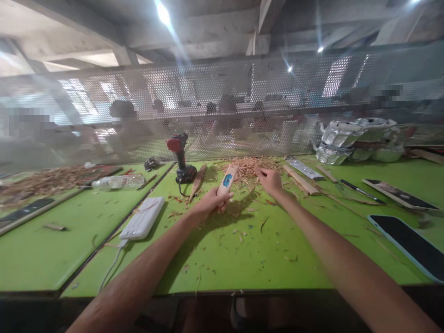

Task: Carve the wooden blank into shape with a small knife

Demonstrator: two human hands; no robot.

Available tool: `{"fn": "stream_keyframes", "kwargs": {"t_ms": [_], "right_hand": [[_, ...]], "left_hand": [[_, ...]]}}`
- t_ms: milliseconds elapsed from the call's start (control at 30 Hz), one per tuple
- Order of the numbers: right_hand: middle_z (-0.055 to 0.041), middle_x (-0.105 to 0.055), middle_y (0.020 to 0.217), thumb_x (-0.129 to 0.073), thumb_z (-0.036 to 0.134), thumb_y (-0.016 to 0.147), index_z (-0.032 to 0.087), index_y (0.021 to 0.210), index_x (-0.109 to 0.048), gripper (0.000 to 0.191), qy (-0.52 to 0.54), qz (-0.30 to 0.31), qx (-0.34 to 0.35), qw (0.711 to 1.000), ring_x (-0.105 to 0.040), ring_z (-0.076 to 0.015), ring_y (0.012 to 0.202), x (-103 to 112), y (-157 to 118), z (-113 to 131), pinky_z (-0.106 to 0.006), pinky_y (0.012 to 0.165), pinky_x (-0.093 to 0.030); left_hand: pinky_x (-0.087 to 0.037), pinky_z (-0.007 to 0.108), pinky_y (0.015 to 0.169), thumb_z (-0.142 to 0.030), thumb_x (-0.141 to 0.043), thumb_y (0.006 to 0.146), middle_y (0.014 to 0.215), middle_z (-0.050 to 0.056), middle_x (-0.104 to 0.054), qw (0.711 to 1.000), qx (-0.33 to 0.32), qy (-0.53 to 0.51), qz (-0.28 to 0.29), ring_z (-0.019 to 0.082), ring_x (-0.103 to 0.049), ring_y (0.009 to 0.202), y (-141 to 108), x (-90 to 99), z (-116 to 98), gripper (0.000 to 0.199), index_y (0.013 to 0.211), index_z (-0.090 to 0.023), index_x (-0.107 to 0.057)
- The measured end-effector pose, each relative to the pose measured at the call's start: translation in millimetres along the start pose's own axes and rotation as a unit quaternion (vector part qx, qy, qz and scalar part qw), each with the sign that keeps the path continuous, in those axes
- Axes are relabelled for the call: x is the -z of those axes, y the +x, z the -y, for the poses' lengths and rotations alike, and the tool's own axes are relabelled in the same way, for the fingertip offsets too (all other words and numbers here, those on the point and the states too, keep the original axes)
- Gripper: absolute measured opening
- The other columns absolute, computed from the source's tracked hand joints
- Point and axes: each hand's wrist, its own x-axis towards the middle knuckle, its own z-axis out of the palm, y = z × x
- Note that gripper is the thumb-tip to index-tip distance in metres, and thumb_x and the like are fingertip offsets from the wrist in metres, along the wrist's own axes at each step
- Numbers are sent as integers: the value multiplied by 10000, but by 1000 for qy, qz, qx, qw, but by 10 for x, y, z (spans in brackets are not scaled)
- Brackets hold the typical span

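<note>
A flat piece of pale wood [229, 178] with a blue mark on its face is tilted upward in my left hand [217, 201], whose fingers wrap round its lower end. To its right, my right hand [271, 181] reaches over the edge of a pile of wood shavings [248, 169]. Its fingers are pinched together; what they hold, if anything, is too small to make out. The two hands are apart, above the green table [249, 259].
A red and black cordless drill [179, 157] stands behind a white power bank [143, 218]. A plastic bottle [120, 181] lies further left. On the right are foil-wrapped containers [357, 138], a pen [362, 191] and a phone [409, 243]. A perforated screen [208, 134] borders the back.
</note>
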Motion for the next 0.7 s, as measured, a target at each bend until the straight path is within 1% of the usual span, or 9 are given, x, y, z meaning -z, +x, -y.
{"fn": "stream_keyframes", "kwargs": {"t_ms": [33, 100, 167, 233, 300, 400, 533, 700], "right_hand": [[-106, -813, 970, -606, 389, 965, 139, 1027, -828, 341, 24, 19, 14, 999, -711, -232, 881, -23, -12, 50, -292, 801, -502], [-78, -758, 758, -599, 442, 961, 125, 914, -806, 381, 85, 66, 13, 994, -652, -203, 718, -69, -41, 140, -283, 693, -471], [-19, -605, 553, -571, 527, 969, 137, 817, -760, 459, 151, 122, -31, 980, -517, -157, 534, -101, -72, 193, -268, 556, -393], [31, -460, 468, -558, 598, 966, 161, 758, -708, 506, 210, 169, -95, 958, -369, -120, 428, -109, -101, 209, -254, 461, -293], [53, -411, 466, -580, 622, 953, 177, 757, -678, 497, 259, 200, -149, 933, -297, -96, 393, -98, -126, 206, -236, 414, -226], [56, -423, 501, -593, 605, 964, 179, 796, -665, 464, 314, 227, -191, 902, -276, -71, 378, -69, -154, 212, -207, 377, -173], [50, -444, 521, -588, 555, 994, 174, 807, -673, 433, 330, 258, -192, 888, -291, -56, 375, -50, -184, 272, -185, 353, -174], [61, -442, 505, -573, 522, 1016, 177, 809, -682, 417, 332, 307, -186, 872, -281, -47, 354, -95, -264, 419, -183, 338, -204]], "left_hand": [[-340, 175, 394, -475, -797, 833, 597, -44, -574, 1000, 2, -1, -1, 64, -488, 431, 1, 0, -2, 410, 930, -174, -536], [-317, 177, 377, -467, -782, 845, 565, -50, -560, 1000, 4, 0, -10, 64, -473, 407, 0, 5, -12, 390, 900, -178, -526], [-301, 177, 369, -466, -769, 858, 556, -45, -566, 999, 7, 9, -30, 66, -477, 401, 0, 15, -31, 378, 892, -177, -527], [-303, 173, 371, -470, -767, 864, 573, -38, -583, 999, 7, 10, -47, 67, -496, 411, 6, 27, -48, 380, 903, -174, -532], [-313, 170, 377, -469, -776, 860, 594, -37, -592, 998, 6, 1, -65, 66, -506, 422, 18, 39, -54, 386, 915, -172, -535], [-312, 168, 381, -443, -789, 859, 598, -39, -592, 996, 5, -16, -87, 60, -500, 427, 44, 55, -38, 374, 917, -166, -545], [-315, 174, 381, -372, -782, 878, 570, -42, -579, 993, -5, -27, -111, 67, -501, 418, 74, 70, -14, 299, 930, -152, -586], [-339, 174, 392, -302, -792, 877, 595, -28, -595, 987, -23, -52, -153, 76, -540, 447, 75, 72, -42, 260, 1016, -125, -662]]}}
